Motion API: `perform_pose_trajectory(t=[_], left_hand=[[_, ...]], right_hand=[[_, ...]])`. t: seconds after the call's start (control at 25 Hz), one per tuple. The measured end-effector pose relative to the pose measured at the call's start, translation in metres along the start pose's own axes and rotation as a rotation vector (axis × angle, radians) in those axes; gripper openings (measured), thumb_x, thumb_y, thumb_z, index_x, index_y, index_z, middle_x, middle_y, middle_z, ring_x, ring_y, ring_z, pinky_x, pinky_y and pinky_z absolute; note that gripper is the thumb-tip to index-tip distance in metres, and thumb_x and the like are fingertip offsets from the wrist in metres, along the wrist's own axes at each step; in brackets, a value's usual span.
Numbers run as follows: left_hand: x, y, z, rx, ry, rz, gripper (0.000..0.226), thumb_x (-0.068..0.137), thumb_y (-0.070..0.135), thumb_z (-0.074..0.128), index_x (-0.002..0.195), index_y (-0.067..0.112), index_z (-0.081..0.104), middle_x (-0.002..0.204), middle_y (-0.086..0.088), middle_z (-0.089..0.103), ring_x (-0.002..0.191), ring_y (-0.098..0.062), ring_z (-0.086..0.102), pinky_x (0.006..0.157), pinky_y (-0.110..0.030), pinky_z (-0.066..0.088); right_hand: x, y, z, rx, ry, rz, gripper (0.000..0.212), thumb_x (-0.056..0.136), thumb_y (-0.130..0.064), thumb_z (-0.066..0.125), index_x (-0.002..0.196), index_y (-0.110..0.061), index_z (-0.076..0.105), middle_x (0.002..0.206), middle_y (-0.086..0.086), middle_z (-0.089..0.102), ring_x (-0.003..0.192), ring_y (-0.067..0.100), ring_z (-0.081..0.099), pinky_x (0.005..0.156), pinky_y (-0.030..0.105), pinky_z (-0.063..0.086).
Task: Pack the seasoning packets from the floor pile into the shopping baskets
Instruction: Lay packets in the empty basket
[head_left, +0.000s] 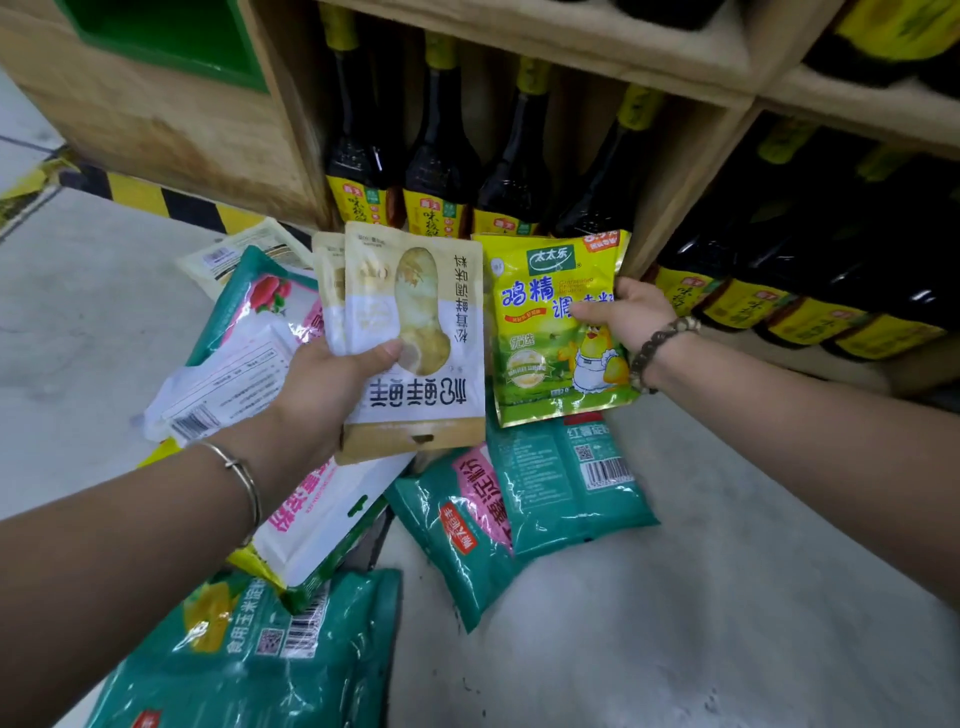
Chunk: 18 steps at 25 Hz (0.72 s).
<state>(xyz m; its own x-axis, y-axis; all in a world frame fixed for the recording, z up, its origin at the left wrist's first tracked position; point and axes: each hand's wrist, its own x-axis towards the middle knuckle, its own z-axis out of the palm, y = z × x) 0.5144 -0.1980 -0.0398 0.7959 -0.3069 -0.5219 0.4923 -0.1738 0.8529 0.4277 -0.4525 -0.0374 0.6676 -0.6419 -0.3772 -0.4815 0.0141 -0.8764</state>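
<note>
My left hand grips a beige and white mushroom seasoning packet, with a second like packet tucked behind it. My right hand pinches a yellow chicken seasoning packet by its right edge. Both are held above the floor pile of teal starch bags and white and pink bags. No shopping basket is in view.
A wooden shelf with dark sauce bottles stands right behind the pile. More bottles fill the lower right shelf. A cream packet lies at the back left. Grey floor spreads to the right, with yellow-black tape along the shelf base.
</note>
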Motion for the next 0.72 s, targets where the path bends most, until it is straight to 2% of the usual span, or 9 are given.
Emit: perform_pose_trajectory(t=[0.08, 0.24, 0.4, 0.52, 0.6, 0.72], left_hand=[[-0.005, 0.008, 0.009, -0.036, -0.037, 0.039, 0.011, 0.086, 0.012, 0.066, 0.094, 0.019, 0.068, 0.077, 0.0, 0.074, 0.067, -0.018, 0.072, 0.055, -0.032, 0.057], [-0.018, 0.017, 0.03, -0.013, -0.128, 0.073, 0.017, 0.082, 0.018, 0.07, 0.098, 0.019, 0.069, 0.094, -0.01, 0.074, 0.085, -0.03, 0.071, 0.078, -0.048, 0.056], [-0.023, 0.028, 0.045, -0.038, -0.188, 0.129, 0.022, 0.081, 0.015, 0.07, 0.103, 0.018, 0.069, 0.1, -0.009, 0.073, 0.09, -0.029, 0.07, 0.082, -0.045, 0.055], [-0.027, 0.042, 0.057, -0.097, -0.183, 0.181, 0.02, 0.082, 0.009, 0.069, 0.1, 0.016, 0.069, 0.089, -0.004, 0.075, 0.079, -0.022, 0.072, 0.072, -0.038, 0.058], [-0.031, 0.05, 0.07, -0.114, -0.199, 0.204, 0.022, 0.082, 0.007, 0.068, 0.104, 0.014, 0.068, 0.087, -0.003, 0.074, 0.076, -0.021, 0.071, 0.071, -0.037, 0.058], [-0.042, 0.062, 0.089, -0.087, -0.201, 0.266, 0.016, 0.083, 0.009, 0.069, 0.094, 0.021, 0.068, 0.088, 0.002, 0.072, 0.082, -0.018, 0.069, 0.083, -0.038, 0.054]], right_hand=[[-0.01, -0.003, -0.015, 0.044, 0.013, 0.004, 0.012, 0.078, -0.013, 0.074, 0.087, -0.016, 0.068, 0.097, 0.003, 0.072, 0.09, 0.021, 0.069, 0.085, 0.04, 0.054], [-0.031, -0.012, -0.044, 0.112, 0.087, -0.069, 0.009, 0.083, -0.025, 0.07, 0.084, -0.016, 0.07, 0.093, 0.008, 0.072, 0.089, 0.027, 0.069, 0.087, 0.047, 0.054], [-0.048, -0.023, -0.063, 0.213, 0.159, -0.108, 0.011, 0.084, -0.025, 0.068, 0.081, -0.014, 0.068, 0.085, 0.007, 0.073, 0.082, 0.027, 0.07, 0.083, 0.049, 0.055], [-0.06, -0.032, -0.075, 0.25, 0.234, -0.129, 0.02, 0.086, -0.031, 0.065, 0.079, -0.013, 0.066, 0.072, 0.001, 0.073, 0.067, 0.018, 0.07, 0.076, 0.042, 0.058], [-0.067, -0.036, -0.086, 0.243, 0.3, -0.145, 0.024, 0.085, -0.037, 0.065, 0.075, -0.015, 0.065, 0.07, 0.0, 0.073, 0.069, 0.019, 0.07, 0.077, 0.042, 0.058], [-0.08, -0.045, -0.105, 0.227, 0.369, -0.177, 0.028, 0.085, -0.041, 0.065, 0.073, -0.015, 0.065, 0.079, 0.004, 0.074, 0.079, 0.024, 0.07, 0.081, 0.045, 0.056]])
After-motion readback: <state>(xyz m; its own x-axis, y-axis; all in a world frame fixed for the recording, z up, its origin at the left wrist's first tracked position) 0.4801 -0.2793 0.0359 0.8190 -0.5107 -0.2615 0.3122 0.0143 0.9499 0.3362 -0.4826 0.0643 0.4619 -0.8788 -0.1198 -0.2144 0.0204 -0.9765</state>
